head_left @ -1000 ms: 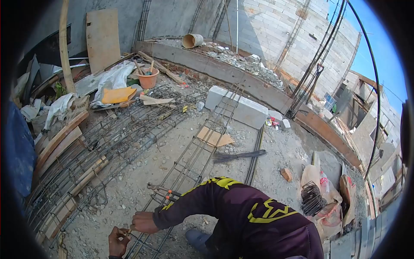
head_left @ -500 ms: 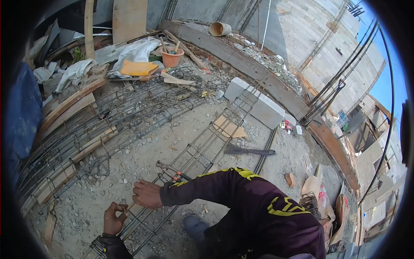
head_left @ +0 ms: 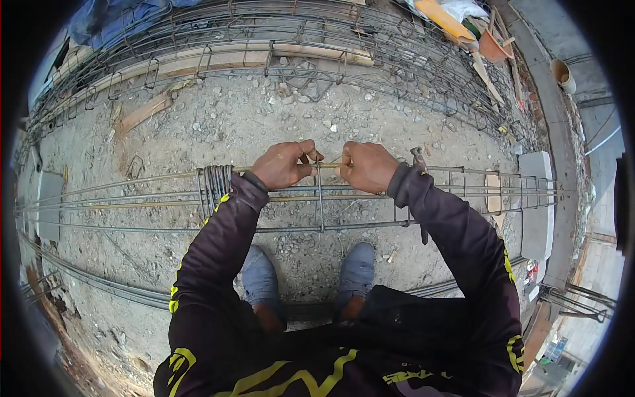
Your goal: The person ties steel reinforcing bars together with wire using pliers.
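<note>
In front of me a rebar cage [head_left: 370, 225] of long steel bars lies crosswise above the ground. My left hand [head_left: 284, 164] is closed, its thumb and fingers pinching at the upper corner of a square stirrup [head_left: 320, 202]. Just to the right, my right hand [head_left: 368, 167] has its fingers closed around the cage's far top bar. Any tie wire between the fingertips is too small to make out. A bunch of stirrups [head_left: 216, 185] hangs on the bars left of my left hand. Pincers [head_left: 418, 157] rest on the cage beside my right wrist, partly hidden by the sleeve.
More rebar cages [head_left: 264, 73] lie beyond, with timber [head_left: 218, 61] among them. Pale blocks [head_left: 534, 202] stand under the cage's right end, another block [head_left: 48, 205] at its left. An orange bucket [head_left: 493, 46] stands far right. Loose bars [head_left: 119, 288] run near my feet.
My view has swung left and down over the cage. My hands now sit side by side at one stirrup, and the pincers are to the right of them.
</note>
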Motion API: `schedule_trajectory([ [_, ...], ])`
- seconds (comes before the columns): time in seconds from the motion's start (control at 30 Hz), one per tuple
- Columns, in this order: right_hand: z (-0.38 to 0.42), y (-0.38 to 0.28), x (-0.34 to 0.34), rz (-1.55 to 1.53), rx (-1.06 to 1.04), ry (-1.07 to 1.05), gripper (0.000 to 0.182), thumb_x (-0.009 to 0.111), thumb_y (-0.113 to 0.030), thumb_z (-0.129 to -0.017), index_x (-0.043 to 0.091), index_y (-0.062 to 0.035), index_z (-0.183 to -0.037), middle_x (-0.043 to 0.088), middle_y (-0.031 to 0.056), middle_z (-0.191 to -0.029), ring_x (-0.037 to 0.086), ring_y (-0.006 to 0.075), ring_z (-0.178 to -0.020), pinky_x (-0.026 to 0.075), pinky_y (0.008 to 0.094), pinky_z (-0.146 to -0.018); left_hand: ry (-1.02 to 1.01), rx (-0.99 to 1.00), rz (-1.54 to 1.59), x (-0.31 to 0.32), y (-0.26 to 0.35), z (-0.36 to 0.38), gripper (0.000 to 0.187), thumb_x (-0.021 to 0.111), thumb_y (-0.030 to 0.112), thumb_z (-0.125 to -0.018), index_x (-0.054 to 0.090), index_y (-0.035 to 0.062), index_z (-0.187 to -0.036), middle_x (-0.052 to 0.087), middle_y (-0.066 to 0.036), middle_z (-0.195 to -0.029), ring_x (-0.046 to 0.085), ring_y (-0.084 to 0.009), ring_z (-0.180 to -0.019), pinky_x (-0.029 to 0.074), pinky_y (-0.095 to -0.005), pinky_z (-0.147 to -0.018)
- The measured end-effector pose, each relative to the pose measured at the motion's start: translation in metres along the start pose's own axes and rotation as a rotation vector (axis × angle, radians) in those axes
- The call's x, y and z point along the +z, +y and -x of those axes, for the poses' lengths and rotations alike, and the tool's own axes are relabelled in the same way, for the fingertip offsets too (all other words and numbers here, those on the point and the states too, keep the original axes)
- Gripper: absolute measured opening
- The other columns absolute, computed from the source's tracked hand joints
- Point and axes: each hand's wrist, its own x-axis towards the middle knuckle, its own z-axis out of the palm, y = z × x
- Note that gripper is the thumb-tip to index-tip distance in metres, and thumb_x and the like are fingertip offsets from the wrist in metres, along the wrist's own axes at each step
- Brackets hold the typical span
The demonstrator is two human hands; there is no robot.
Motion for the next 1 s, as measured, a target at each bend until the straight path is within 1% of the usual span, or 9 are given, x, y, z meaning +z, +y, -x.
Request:
schedule_trajectory([
  [0.1, -0.001, 0.001, 0.010, 0.068, 0.008, -0.054, 0.029, 0.064, -0.026, -0.086, 0.066, 0.0034, -0.084, 0.067, 0.0202, -0.071, 0.067, 0.0390, -0.075, 0.050, 0.0471, -0.074, 0.008, 0.002, 0.026, -0.001, 0.004, 0.002, 0.023, 0.072, 0.010, -0.082, 0.062, 0.0038, -0.102, 0.071, -0.011, -0.100, 0.069, -0.0294, -0.092, 0.053, -0.0380, -0.079],
  [0.2, 0.007, 0.003, 0.022, 0.055, -0.015, -0.051, 0.028, 0.060, -0.025, -0.088, 0.071, 0.0010, -0.087, 0.067, 0.0205, -0.072, 0.067, 0.0384, -0.074, 0.051, 0.0469, -0.073, 0.036, -0.026, -0.018, 0.001, 0.003, 0.004, 0.027, 0.072, 0.013, -0.082, 0.066, 0.0069, -0.107, 0.070, -0.010, -0.094, 0.069, -0.0270, -0.089, 0.053, -0.0374, -0.078],
  [0.3, 0.009, 0.000, 0.017, -0.035, 0.027, -0.189, 0.028, 0.055, -0.023, -0.089, 0.069, 0.0013, -0.096, 0.067, 0.0255, -0.078, 0.067, 0.0421, -0.080, 0.052, 0.0475, -0.075, 0.042, -0.044, -0.060, 0.002, 0.002, 0.005, 0.027, 0.073, 0.015, -0.081, 0.067, 0.0093, -0.107, 0.070, -0.010, -0.092, 0.069, -0.0257, -0.087, 0.053, -0.0365, -0.077],
  [0.4, 0.004, -0.002, 0.017, -0.227, 0.133, -0.408, 0.030, 0.052, -0.025, -0.092, 0.067, -0.0002, -0.100, 0.068, 0.0240, -0.077, 0.068, 0.0404, -0.080, 0.052, 0.0468, -0.073, 0.076, -0.004, -0.058, 0.004, -0.001, 0.004, 0.025, 0.071, 0.020, -0.081, 0.066, 0.0116, -0.104, 0.070, -0.013, -0.090, 0.070, -0.0284, -0.083, 0.053, -0.0397, -0.076],
  [0.6, -0.007, -0.005, 0.027, 0.102, -0.034, -0.306, 0.027, 0.052, -0.020, -0.086, 0.066, -0.0015, -0.100, 0.069, 0.0228, -0.090, 0.069, 0.0371, -0.088, 0.053, 0.0489, -0.076, 0.093, -0.029, 0.044, 0.007, -0.003, 0.003, 0.023, 0.073, 0.018, -0.080, 0.068, 0.0094, -0.101, 0.070, -0.012, -0.088, 0.070, -0.0261, -0.081, 0.053, -0.0374, -0.072],
  [0.7, -0.017, -0.003, 0.032, 0.263, -0.100, -0.323, 0.028, 0.053, -0.018, -0.080, 0.067, -0.0028, -0.098, 0.069, 0.0218, -0.093, 0.068, 0.0377, -0.092, 0.053, 0.0492, -0.079, 0.073, -0.084, 0.077, 0.007, 0.000, 0.003, 0.021, 0.072, 0.006, -0.080, 0.067, 0.0035, -0.100, 0.070, -0.007, -0.083, 0.067, -0.0158, -0.075, 0.052, -0.0303, -0.070],
  [0.8, -0.027, -0.001, 0.032, 0.234, -0.094, -0.370, 0.028, 0.054, -0.017, -0.077, 0.068, -0.0023, -0.096, 0.070, 0.0219, -0.093, 0.068, 0.0394, -0.091, 0.053, 0.0486, -0.081, 0.078, -0.076, 0.153, 0.011, -0.009, 0.001, 0.023, 0.072, 0.013, -0.078, 0.069, 0.0072, -0.100, 0.071, -0.011, -0.080, 0.070, -0.0232, -0.072, 0.053, -0.0354, -0.068],
  [0.9, -0.038, 0.004, 0.031, 0.186, -0.129, -0.443, 0.026, 0.053, -0.017, -0.082, 0.069, -0.0021, -0.095, 0.071, 0.0209, -0.092, 0.069, 0.0363, -0.090, 0.053, 0.0471, -0.079, 0.060, -0.108, 0.161, 0.012, -0.012, 0.000, 0.025, 0.072, 0.011, -0.077, 0.070, 0.0059, -0.101, 0.071, -0.011, -0.077, 0.069, -0.0199, -0.070, 0.052, -0.0329, -0.066],
  [1.0, -0.045, 0.010, 0.019, -0.105, 0.032, -0.642, 0.025, 0.058, -0.018, -0.086, 0.072, -0.0027, -0.100, 0.072, 0.0191, -0.092, 0.070, 0.0310, -0.089, 0.053, 0.0448, -0.078, 0.019, -0.139, 0.190, 0.008, -0.009, -0.001, 0.026, 0.075, 0.011, -0.077, 0.071, 0.0050, -0.102, 0.070, -0.010, -0.075, 0.066, -0.0160, -0.067, 0.050, -0.0304, -0.064],
])
